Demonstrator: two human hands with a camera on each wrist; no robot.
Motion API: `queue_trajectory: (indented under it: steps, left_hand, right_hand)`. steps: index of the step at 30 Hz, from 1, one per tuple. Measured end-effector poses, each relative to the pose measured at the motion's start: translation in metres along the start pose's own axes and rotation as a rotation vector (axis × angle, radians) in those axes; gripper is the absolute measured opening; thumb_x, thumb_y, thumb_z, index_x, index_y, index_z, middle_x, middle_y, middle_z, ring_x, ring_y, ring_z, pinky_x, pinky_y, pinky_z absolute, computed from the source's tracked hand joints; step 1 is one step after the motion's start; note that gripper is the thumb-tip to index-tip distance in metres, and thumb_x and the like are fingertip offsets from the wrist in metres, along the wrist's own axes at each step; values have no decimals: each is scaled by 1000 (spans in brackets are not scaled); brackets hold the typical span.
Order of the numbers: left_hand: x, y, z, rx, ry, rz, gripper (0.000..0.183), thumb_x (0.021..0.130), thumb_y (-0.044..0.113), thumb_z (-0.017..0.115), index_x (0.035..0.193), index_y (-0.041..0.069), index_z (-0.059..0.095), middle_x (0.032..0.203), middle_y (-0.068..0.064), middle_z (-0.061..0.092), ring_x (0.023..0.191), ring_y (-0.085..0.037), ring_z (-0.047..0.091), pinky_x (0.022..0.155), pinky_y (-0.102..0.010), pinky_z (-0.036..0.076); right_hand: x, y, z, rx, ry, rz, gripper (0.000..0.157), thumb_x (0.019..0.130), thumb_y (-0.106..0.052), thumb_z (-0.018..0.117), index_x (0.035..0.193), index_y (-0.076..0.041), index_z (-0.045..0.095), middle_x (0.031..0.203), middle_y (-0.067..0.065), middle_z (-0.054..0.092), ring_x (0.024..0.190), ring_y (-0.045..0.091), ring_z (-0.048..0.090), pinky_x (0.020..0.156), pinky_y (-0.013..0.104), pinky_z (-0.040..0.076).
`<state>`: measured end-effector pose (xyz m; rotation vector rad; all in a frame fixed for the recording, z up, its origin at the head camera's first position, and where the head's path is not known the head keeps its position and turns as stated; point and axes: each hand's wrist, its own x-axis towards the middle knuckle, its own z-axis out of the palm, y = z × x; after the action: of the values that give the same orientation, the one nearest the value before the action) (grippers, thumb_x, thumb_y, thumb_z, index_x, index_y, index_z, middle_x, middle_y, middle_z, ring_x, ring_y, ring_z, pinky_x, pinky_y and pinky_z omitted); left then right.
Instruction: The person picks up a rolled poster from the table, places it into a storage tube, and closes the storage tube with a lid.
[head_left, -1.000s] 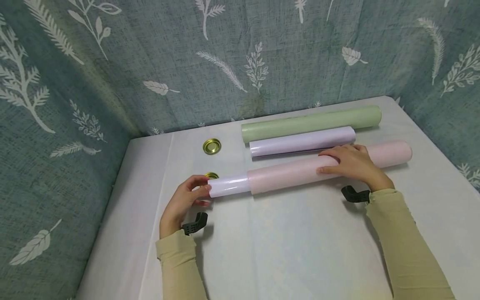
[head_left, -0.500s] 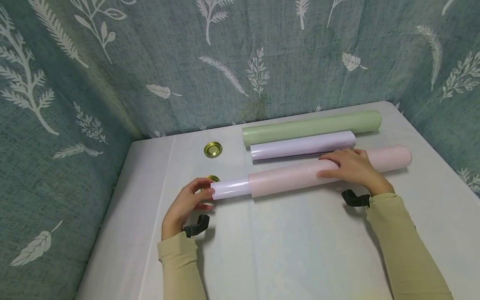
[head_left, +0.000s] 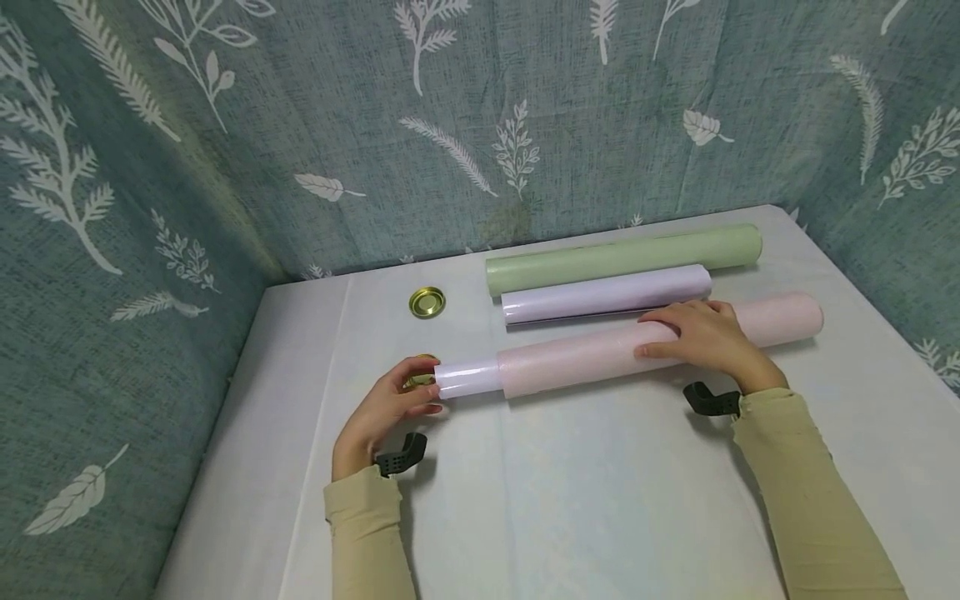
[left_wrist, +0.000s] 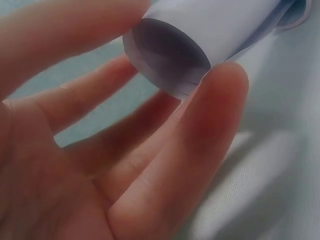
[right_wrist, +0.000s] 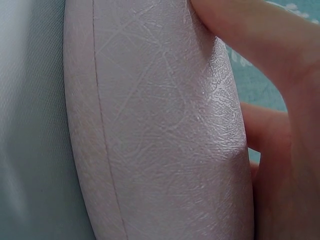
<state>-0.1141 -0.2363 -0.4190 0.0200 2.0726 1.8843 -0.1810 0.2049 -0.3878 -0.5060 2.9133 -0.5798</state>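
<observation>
A glossy pale lavender-white tube [head_left: 469, 378], hollow at its left end, sticks partway out of a thicker pink tube [head_left: 573, 358]. My left hand [head_left: 386, 408] pinches the pale tube's free end; in the left wrist view the thumb [left_wrist: 220, 95] and a finger lie at its rim. My right hand [head_left: 701, 337] grips the pink tube right of its middle, the thumb on the near side and the fingers over the top. Up close in the right wrist view, the pink surface [right_wrist: 165, 125] looks creased and shows a lengthwise seam.
Behind the pink tube lie a lavender roll [head_left: 607, 294] and a longer green roll [head_left: 626, 258]. A gold lid [head_left: 427, 302] sits at the back left, and a second gold lid [head_left: 422, 380] is partly hidden by my left hand. A patterned cloth [head_left: 450, 125] hangs behind the white table [head_left: 600, 483].
My left hand has moved right with the pale tube, and less of that tube shows outside the pink one. The right hand keeps its hold on the pink tube.
</observation>
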Motion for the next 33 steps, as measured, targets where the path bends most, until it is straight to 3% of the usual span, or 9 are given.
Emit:
queue_trajectory:
  steps: [9, 19, 25, 33]
  left_hand:
    - [1, 4, 4, 12, -31, 29, 47, 80, 20, 68, 122, 11, 47, 124, -12, 44, 103, -31, 52, 78, -41, 49]
    - [2, 3, 11, 77, -35, -38, 49, 76, 24, 71, 120, 17, 49, 122, -8, 45, 100, -30, 54, 77, -39, 50]
    - [2, 1, 12, 80, -55, -25, 48, 77, 25, 71, 119, 15, 50, 121, -7, 45, 97, -30, 55, 74, -39, 51]
    - [6, 4, 18, 117, -124, -29, 52, 80, 26, 67, 125, 11, 45, 118, -12, 47, 95, -30, 56, 76, -40, 50]
  right_hand:
    - [1, 0, -1, 9, 5, -16, 71, 66, -72, 55, 116, -21, 58, 116, 7, 55, 108, 28, 42, 89, 57, 14]
    - [-3, 0, 1, 11, 6, -21, 70, 66, -71, 55, 117, -22, 58, 114, 5, 56, 108, 27, 42, 89, 58, 14]
    - [-5, 0, 3, 1, 17, -19, 70, 66, -71, 55, 117, -23, 58, 115, 5, 56, 109, 28, 42, 89, 57, 15]
    - [-2, 0, 1, -18, 23, -41, 71, 67, -73, 53, 118, -23, 58, 116, 6, 57, 110, 29, 43, 88, 58, 15]
